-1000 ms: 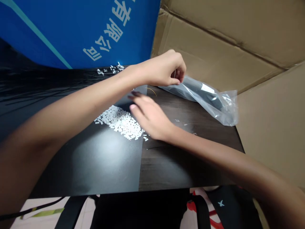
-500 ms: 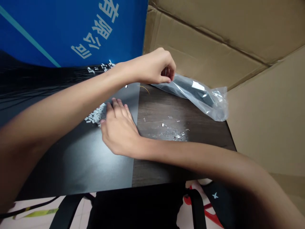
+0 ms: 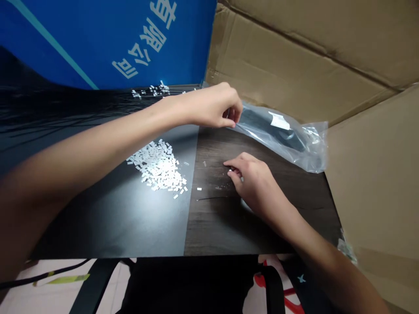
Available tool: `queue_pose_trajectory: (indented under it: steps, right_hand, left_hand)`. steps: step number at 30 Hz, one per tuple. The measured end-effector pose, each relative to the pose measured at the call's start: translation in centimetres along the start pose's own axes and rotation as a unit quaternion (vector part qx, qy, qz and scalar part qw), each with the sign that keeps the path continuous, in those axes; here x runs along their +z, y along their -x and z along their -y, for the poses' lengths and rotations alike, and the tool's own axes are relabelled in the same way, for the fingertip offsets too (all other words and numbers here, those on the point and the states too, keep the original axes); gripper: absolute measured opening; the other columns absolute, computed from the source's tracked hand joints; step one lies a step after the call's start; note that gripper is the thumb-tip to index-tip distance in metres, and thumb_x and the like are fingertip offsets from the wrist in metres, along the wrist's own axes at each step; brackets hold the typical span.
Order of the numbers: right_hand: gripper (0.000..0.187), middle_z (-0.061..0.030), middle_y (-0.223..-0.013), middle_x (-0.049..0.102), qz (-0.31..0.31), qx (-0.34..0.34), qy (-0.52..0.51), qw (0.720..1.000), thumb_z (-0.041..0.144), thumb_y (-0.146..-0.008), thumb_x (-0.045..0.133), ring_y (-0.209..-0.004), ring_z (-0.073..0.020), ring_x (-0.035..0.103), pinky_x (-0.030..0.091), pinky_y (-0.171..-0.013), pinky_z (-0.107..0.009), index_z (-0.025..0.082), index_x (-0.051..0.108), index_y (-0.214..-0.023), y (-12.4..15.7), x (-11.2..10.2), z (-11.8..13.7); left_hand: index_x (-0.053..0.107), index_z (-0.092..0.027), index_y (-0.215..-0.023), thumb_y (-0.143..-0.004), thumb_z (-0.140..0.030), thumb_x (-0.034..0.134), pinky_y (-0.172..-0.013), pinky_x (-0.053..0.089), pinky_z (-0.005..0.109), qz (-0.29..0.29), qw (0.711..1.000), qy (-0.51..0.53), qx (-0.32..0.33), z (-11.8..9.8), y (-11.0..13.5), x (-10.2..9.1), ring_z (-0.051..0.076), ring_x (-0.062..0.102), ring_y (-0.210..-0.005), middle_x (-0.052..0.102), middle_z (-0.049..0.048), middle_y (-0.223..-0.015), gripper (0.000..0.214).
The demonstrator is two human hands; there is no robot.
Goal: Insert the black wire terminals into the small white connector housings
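change: I saw the right hand (image 3: 253, 181) had moved off the heap of white strips (image 3: 157, 168) and across onto the dark wood half of the tabletop (image 3: 222, 231), and the heap now lay free of both hands

right hand: I had it low and tilted, its fingers pressed together and curled, with the fingertips (image 3: 229, 165) on or just above the wood beside a few small white bits (image 3: 231, 173); I could not tell whether it was pinching one

left hand: I had it up at the narrow end of the clear plastic bag, fingers curled in towards the thumb; it looked closed at the bag's edge, but the fingers hid whether they gripped the plastic or something small

bag: it lay on the far side of the wood half, just beyond the right hand, with a dark object and a white label (image 3: 279, 121) showing through the plastic

bag axis: its long axis ran from the left hand down and to the right, towards the loose, crumpled end by the cardboard sheet (image 3: 369, 174)

strips: they sat in a loose heap on the black half of the tabletop (image 3: 114, 226), pointing every which way, so the heap had no single axis

far edge: more white strips (image 3: 157, 89) lay scattered along the far edge of the black half, below a blue board with white lettering (image 3: 108, 43)
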State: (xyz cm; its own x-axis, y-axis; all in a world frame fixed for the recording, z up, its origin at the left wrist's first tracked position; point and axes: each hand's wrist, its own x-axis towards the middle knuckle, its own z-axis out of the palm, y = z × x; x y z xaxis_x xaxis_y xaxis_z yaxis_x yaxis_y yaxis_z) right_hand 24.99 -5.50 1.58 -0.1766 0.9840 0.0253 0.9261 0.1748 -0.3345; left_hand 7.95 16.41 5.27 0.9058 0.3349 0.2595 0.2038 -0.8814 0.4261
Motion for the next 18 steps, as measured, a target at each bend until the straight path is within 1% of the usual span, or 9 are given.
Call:
queue_pose_trajectory:
  steps: [3,6,7,8,11,13,14,16,18]
  right_hand:
    - [0.031,-0.0130,-0.108,0.085,-0.016,-0.016,-0.007,1.000,0.003,-0.103,0.063,-0.084,-0.0230,0.075,0.060,-0.082,-0.038,0.017,0.091,-0.106,0.0,0.8,-0.5]
    - [0.029,-0.0127,-0.104,0.084,-0.031,-0.033,-0.017,0.999,0.004,-0.099,0.062,-0.085,-0.0248,0.074,0.056,-0.078,-0.038,0.017,0.088,-0.102,-0.1,1.0,-0.8]
    - [0.028,-0.0128,-0.103,0.084,-0.035,-0.036,-0.023,0.998,0.005,-0.099,0.062,-0.084,-0.0253,0.075,0.055,-0.077,-0.038,0.017,0.087,-0.103,-0.1,1.0,-0.8]
    - [0.027,-0.0126,-0.101,0.083,-0.039,-0.040,-0.030,0.998,0.006,-0.100,0.062,-0.084,-0.0255,0.075,0.054,-0.075,-0.038,0.017,0.086,-0.103,-0.1,0.9,-0.8]
    - [0.022,-0.0071,-0.096,0.082,-0.047,-0.051,-0.066,0.995,0.008,-0.099,0.065,-0.079,-0.0219,0.076,0.057,-0.074,-0.034,0.020,0.083,-0.105,0.1,0.3,-0.2]
    - [0.017,-0.0024,-0.093,0.083,-0.045,-0.069,-0.157,0.984,0.010,-0.099,0.071,-0.078,-0.0181,0.077,0.061,-0.076,-0.031,0.022,0.080,-0.105,0.5,0.0,0.8]
    - [0.014,-0.0010,-0.093,0.083,-0.045,-0.079,-0.222,0.971,0.011,-0.100,0.073,-0.079,-0.0169,0.078,0.063,-0.077,-0.030,0.023,0.078,-0.105,0.8,0.0,1.3]
    - [0.011,-0.0001,-0.095,0.084,-0.052,-0.096,-0.359,0.927,0.013,-0.101,0.077,-0.083,-0.0164,0.081,0.065,-0.080,-0.029,0.024,0.075,-0.102,1.3,0.2,2.5]
    - [0.016,-0.0004,-0.097,0.084,-0.075,-0.111,-0.443,0.887,0.011,-0.102,0.077,-0.089,-0.0171,0.084,0.068,-0.085,-0.031,0.025,0.070,-0.096,1.7,0.9,3.3]
  left_hand:
    - [0.090,-0.020,-0.107,-0.102,-0.030,0.078,-0.088,0.056,0.038,-0.021,0.999,-0.024,-0.018,-0.4,3.5,0.6,0.026,0.081,-0.094,0.087,0.0101,-0.103,0.017]
    - [0.089,-0.020,-0.117,-0.111,-0.034,0.068,-0.104,0.059,0.044,-0.095,0.992,-0.051,-0.059,-2.2,8.5,1.0,0.032,0.081,-0.114,0.085,0.0144,-0.123,0.026]
    - [0.088,-0.021,-0.118,-0.113,-0.034,0.065,-0.104,0.060,0.046,-0.105,0.991,-0.046,-0.074,-3.2,10.2,1.1,0.032,0.081,-0.116,0.085,0.0142,-0.124,0.027]
    - [0.088,-0.024,-0.117,-0.115,-0.035,0.063,-0.104,0.061,0.047,-0.108,0.989,-0.041,-0.093,-4.2,11.7,1.3,0.032,0.081,-0.116,0.085,0.0124,-0.122,0.027]
    - [0.088,-0.032,-0.108,-0.115,-0.036,0.067,-0.093,0.064,0.048,-0.166,0.977,-0.013,-0.134,-7.4,15.2,2.4,0.031,0.081,-0.104,0.085,0.0079,-0.108,0.022]
    - [0.088,-0.034,-0.108,-0.112,-0.034,0.073,-0.087,0.068,0.045,-0.185,0.967,0.068,-0.160,-9.5,16.2,3.5,0.028,0.083,-0.095,0.087,0.0057,-0.105,0.016]
    - [0.088,-0.032,-0.111,-0.110,-0.031,0.076,-0.085,0.070,0.042,-0.181,0.958,0.137,-0.177,-10.4,16.4,4.1,0.026,0.084,-0.093,0.089,0.0055,-0.107,0.012]
    - [0.087,-0.030,-0.117,-0.105,-0.025,0.082,-0.084,0.076,0.038,-0.172,0.918,0.297,-0.201,-11.9,16.4,5.3,0.024,0.088,-0.092,0.091,0.0060,-0.110,0.014]
    - [0.087,-0.029,-0.117,-0.102,-0.023,0.088,-0.086,0.080,0.038,-0.183,0.871,0.398,-0.221,-12.8,16.3,6.4,0.024,0.091,-0.092,0.093,0.0052,-0.106,0.016]
